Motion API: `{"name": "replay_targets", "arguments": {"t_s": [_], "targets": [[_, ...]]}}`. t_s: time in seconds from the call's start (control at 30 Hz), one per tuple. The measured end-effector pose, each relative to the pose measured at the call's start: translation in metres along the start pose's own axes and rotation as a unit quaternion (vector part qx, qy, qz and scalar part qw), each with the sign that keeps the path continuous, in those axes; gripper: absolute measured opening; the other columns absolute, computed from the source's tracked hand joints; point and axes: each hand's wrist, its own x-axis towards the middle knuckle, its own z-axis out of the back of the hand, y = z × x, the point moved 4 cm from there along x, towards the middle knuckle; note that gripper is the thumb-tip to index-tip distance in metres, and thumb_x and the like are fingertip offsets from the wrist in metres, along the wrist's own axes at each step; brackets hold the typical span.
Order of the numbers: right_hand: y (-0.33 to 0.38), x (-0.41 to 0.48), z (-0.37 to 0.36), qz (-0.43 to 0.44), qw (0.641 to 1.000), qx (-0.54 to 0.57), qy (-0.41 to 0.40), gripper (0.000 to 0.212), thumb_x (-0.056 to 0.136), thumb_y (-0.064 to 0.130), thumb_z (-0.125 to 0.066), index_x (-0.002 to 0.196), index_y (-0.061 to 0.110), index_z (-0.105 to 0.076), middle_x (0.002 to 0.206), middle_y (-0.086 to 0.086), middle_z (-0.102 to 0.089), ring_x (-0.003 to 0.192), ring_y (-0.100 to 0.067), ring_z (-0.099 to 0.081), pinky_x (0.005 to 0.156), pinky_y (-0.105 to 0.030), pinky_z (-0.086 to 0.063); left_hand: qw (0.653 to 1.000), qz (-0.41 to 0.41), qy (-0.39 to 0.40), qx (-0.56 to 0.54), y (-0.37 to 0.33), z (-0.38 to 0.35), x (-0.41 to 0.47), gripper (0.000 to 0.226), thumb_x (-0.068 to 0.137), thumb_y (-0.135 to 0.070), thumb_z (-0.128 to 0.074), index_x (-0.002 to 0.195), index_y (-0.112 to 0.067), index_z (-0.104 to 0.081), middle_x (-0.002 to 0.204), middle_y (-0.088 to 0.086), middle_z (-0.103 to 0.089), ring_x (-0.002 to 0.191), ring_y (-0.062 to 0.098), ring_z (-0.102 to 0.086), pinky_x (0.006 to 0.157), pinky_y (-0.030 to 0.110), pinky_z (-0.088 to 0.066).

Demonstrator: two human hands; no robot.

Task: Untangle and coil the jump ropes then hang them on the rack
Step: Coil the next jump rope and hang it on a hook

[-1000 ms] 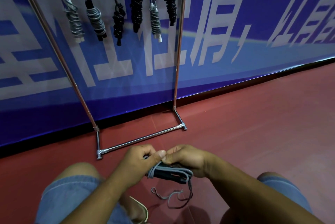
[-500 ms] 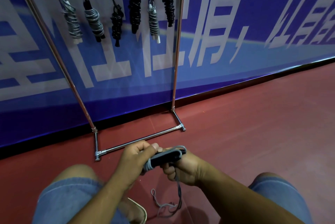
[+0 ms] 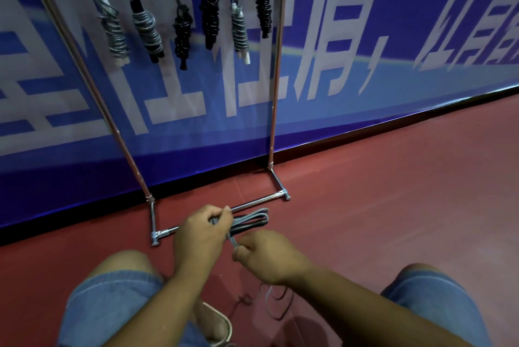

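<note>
Nearest us, below the right hand, the loose tail [image 3: 276, 301] of the jump rope lies in slack curls on the red floor [image 3: 393, 206], between the person's knees. The right hand [image 3: 269, 258] is curled, and its thumb and fingers pinch a single grey strand that runs up from it to the bundle. Just beyond it and to its left, the left hand [image 3: 200, 234] is closed round the jump rope [image 3: 250, 220], which is folded into several long loops. The loop ends jut out past the left hand's fingers, above the right hand. We cannot make out the handles within the grip.

We judge the step in hand to be coiling. The loops are gathered, but the wrap is not finished, since some tail remains on the floor. The next move calls for the right hand to carry the strand round the bundle under tension while the left hand keeps the loops together. The end then needs securing.

Beyond both hands stands the rack [image 3: 259, 202], its base bar just past the left hand's knuckles, set against a blue banner [image 3: 365, 93]. High above the hands, six coiled ropes [image 3: 209, 17] hang from its top rail. We cannot tell whether a free hook remains.
</note>
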Motion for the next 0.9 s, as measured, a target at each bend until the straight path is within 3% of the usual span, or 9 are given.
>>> {"name": "replay_targets", "arguments": {"t_s": [0.17, 0.27, 0.37, 0.5, 0.6, 0.7, 0.77, 0.83, 0.9], "targets": [[0.008, -0.005, 0.014, 0.083, 0.992, -0.091, 0.026, 0.026, 0.095, 0.032, -0.053, 0.074, 0.016, -0.050, 0.076, 0.001, -0.051, 0.073, -0.022, -0.047, 0.062, -0.034, -0.034, 0.993, -0.106, 0.019, 0.049, 0.004, -0.002, 0.001, 0.038, 0.094, -0.051, -0.061, 0.071, -0.020, -0.066, 0.067, -0.006, -0.060, 0.069, 0.018, -0.059, 0.062, 0.036, -0.046], [0.006, -0.002, 0.018, 0.071, 0.992, -0.094, 0.035, 0.026, 0.095, 0.036, -0.053, 0.075, 0.019, -0.053, 0.077, 0.001, -0.054, 0.073, -0.025, -0.051, 0.064, -0.036, -0.043, 0.983, -0.162, 0.040, 0.080, 0.010, -0.005, -0.001, 0.051, 0.092, -0.063, -0.040, 0.062, -0.023, -0.050, 0.060, -0.006, -0.049, 0.062, 0.018, -0.053, 0.057, 0.037, -0.043], [0.002, 0.001, 0.024, 0.051, 0.994, -0.089, 0.026, 0.026, 0.093, 0.040, -0.055, 0.083, 0.018, -0.064, 0.083, 0.001, -0.064, 0.077, -0.024, -0.058, 0.066, -0.035, -0.046, 0.975, -0.198, 0.049, 0.083, 0.012, -0.004, -0.004, 0.053, 0.096, -0.064, -0.034, 0.059, -0.027, -0.036, 0.056, -0.007, -0.042, 0.057, 0.017, -0.048, 0.055, 0.036, -0.041], [-0.003, 0.006, 0.034, 0.021, 0.998, -0.064, -0.004, 0.031, 0.087, 0.049, -0.063, 0.086, 0.019, -0.071, 0.082, 0.003, -0.068, 0.077, -0.018, -0.062, 0.066, -0.034, -0.051, 0.972, -0.204, 0.106, 0.052, 0.021, -0.011, -0.001, 0.072, 0.100, -0.072, -0.022, 0.068, -0.019, -0.058, 0.065, -0.006, -0.059, 0.065, 0.015, -0.059, 0.063, 0.039, -0.048], [-0.006, 0.009, 0.036, 0.004, 1.000, -0.020, -0.003, 0.021, 0.086, 0.045, -0.071, 0.084, 0.024, -0.073, 0.074, 0.009, -0.066, 0.074, -0.012, -0.061, 0.065, -0.030, -0.048, 0.972, -0.187, 0.140, 0.016, 0.020, -0.011, -0.002, 0.083, 0.097, -0.077, -0.019, 0.077, -0.015, -0.070, 0.070, -0.005, -0.067, 0.068, 0.014, -0.063, 0.068, 0.039, -0.050], [-0.010, 0.012, 0.032, 0.004, 0.999, 0.050, 0.016, 0.019, 0.084, 0.036, -0.078, 0.084, 0.017, -0.077, 0.079, 0.001, -0.073, 0.072, -0.015, -0.065, 0.068, -0.032, -0.052, 0.967, -0.177, 0.181, -0.005, 0.011, -0.006, -0.007, 0.085, 0.094, -0.081, -0.019, 0.073, -0.014, -0.067, 0.065, -0.004, -0.064, 0.063, 0.014, -0.059, 0.067, 0.038, -0.048], [-0.013, 0.013, 0.031, 0.010, 0.996, 0.090, 0.024, 0.020, 0.083, 0.034, -0.082, 0.081, 0.015, -0.077, 0.079, -0.002, -0.074, 0.066, -0.010, -0.062, 0.069, -0.032, -0.052, 0.960, -0.186, 0.208, -0.022, 0.006, -0.004, -0.011, 0.069, 0.094, -0.079, -0.023, 0.067, -0.026, -0.058, 0.061, -0.012, -0.057, 0.056, 0.009, -0.050, 0.060, 0.027, -0.042], [-0.015, 0.014, 0.029, 0.015, 0.992, 0.124, 0.033, 0.021, 0.085, 0.031, -0.082, 0.070, 0.019, -0.074, 0.068, 0.007, -0.071, 0.060, 0.002, -0.055, 0.062, -0.027, -0.050, 0.952, -0.198, 0.232, -0.030, 0.004, -0.003, -0.011, 0.062, 0.094, -0.080, -0.027, 0.063, -0.035, -0.056, 0.061, -0.017, -0.056, 0.056, 0.003, -0.049, 0.060, 0.024, -0.040], [-0.017, 0.012, 0.027, 0.011, 0.989, 0.145, 0.040, 0.031, 0.088, 0.028, -0.079, 0.061, 0.026, -0.066, 0.059, 0.017, -0.062, 0.056, 0.005, -0.051, 0.059, -0.019, -0.045, 0.949, -0.193, 0.250, -0.028, 0.006, -0.004, -0.010, 0.070, 0.084, -0.091, -0.036, 0.065, -0.028, -0.058, 0.062, -0.013, -0.058, 0.059, 0.005, -0.052, 0.063, 0.033, -0.046]]}}
